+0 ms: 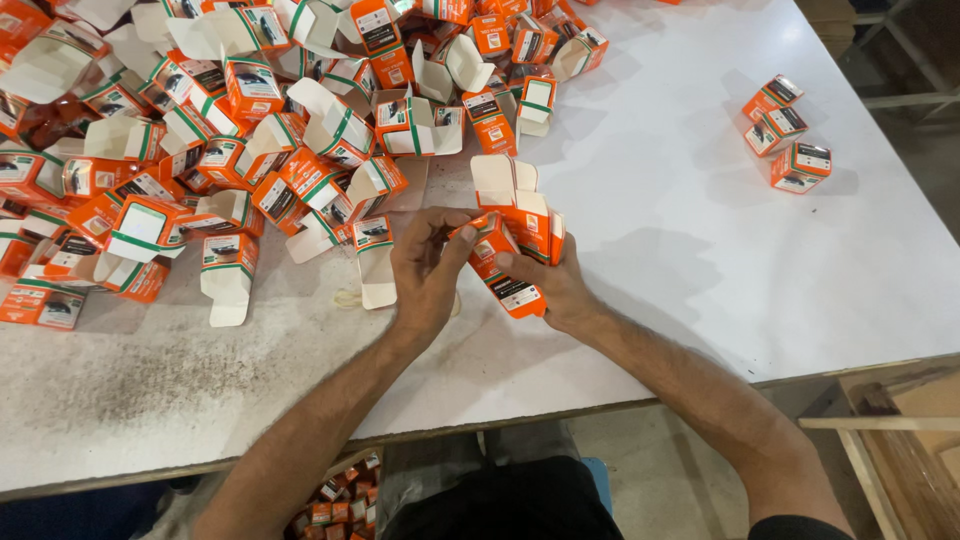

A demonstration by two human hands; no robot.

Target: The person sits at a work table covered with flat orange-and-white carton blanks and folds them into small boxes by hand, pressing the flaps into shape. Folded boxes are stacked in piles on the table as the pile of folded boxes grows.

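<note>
both hands meet over the white tabletop, just in front of a big heap of flat-sided orange cartons. the right hand has its grip clamped around a small orange carton, white end flaps standing open on top. the left hand pinches the carton's near corner, fingers together on it. thin card like this looks light and easily creased, so i'd hold it by the folded edges, not the flat faces. three closed cartons sit well apart at the right.
</note>
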